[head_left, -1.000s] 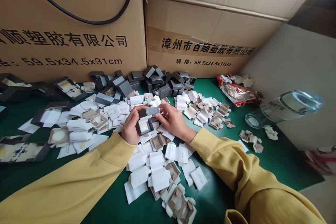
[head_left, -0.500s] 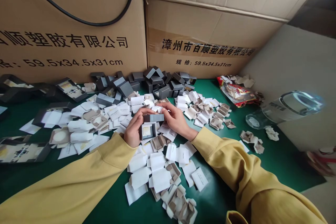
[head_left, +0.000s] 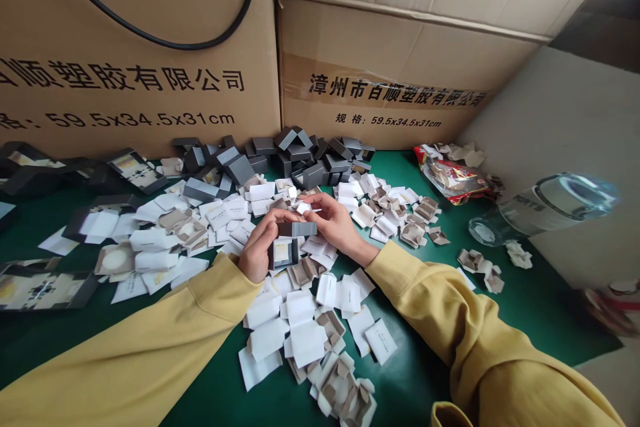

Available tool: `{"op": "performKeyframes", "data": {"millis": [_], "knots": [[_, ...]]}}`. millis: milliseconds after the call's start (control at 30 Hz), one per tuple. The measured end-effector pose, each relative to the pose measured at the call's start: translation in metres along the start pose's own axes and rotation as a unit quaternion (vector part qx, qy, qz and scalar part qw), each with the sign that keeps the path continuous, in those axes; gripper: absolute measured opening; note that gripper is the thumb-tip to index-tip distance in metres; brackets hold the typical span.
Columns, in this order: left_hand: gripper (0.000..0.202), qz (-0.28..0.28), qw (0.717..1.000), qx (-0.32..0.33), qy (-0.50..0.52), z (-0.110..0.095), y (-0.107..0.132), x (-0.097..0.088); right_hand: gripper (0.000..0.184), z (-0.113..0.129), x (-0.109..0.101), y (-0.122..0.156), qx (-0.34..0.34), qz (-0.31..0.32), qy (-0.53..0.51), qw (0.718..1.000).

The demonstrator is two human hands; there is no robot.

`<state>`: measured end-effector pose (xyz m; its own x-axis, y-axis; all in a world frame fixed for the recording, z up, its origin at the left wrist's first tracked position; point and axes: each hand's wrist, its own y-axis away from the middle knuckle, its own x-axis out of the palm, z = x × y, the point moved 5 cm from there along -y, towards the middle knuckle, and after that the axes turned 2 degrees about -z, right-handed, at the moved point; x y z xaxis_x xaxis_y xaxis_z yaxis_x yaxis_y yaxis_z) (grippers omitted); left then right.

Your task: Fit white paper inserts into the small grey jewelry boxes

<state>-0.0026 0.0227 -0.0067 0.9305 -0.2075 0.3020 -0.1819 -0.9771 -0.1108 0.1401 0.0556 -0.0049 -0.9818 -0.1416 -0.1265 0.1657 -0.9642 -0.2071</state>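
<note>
Near the middle of the table, my left hand (head_left: 260,248) is wrapped round a small dark grey box (head_left: 297,229). The box stands open towards me, with a pale, yellowish lining inside. Across from it, my right hand (head_left: 336,225) is closed at the far side of the box, thumb and forefinger pinching a small white piece (head_left: 303,207). Whether that piece is card or paper I cannot tell. Below the hands lie folded white card inserts (head_left: 306,340), several showing their grey-brown inner side.
Dark grey boxes (head_left: 313,173) are heaped along the back, against two large cartons (head_left: 380,47). More white inserts (head_left: 153,240) cover the left. A red snack packet (head_left: 453,177) and a clear glass bottle (head_left: 543,207) are on the right. A black cable (head_left: 190,47) hangs above.
The box in my left hand has tipped and shifted slightly, and its inside shows a little less. My right fingers have moved slightly at its far edge.
</note>
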Motion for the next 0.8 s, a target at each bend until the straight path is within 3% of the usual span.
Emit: {"op": "performKeyframes", "data": {"millis": [167, 333, 433, 600, 800], "knots": [[0.028, 0.016, 0.999, -0.001, 0.038, 0.001, 0.0, 0.002, 0.02, 0.0, 0.001, -0.001, -0.01, 0.019, -0.017, 1.0], [0.024, -0.101, 0.973, -0.098, 0.185, 0.004, -0.01, -0.01, 0.022, 0.015, -0.012, -0.001, -0.119, -0.046, 0.07, 0.989], [0.024, -0.114, 0.946, -0.178, 0.247, 0.003, -0.015, -0.014, 0.027, 0.023, -0.019, 0.0, -0.191, -0.062, 0.145, 0.969], [0.032, -0.051, 0.956, -0.173, 0.233, -0.006, -0.017, -0.011, 0.031, 0.031, -0.016, 0.003, -0.281, -0.015, 0.23, 0.932], [0.032, -0.106, 0.965, -0.18, 0.161, -0.001, -0.012, -0.012, 0.031, 0.032, -0.015, 0.005, -0.272, -0.006, 0.239, 0.932]]}}
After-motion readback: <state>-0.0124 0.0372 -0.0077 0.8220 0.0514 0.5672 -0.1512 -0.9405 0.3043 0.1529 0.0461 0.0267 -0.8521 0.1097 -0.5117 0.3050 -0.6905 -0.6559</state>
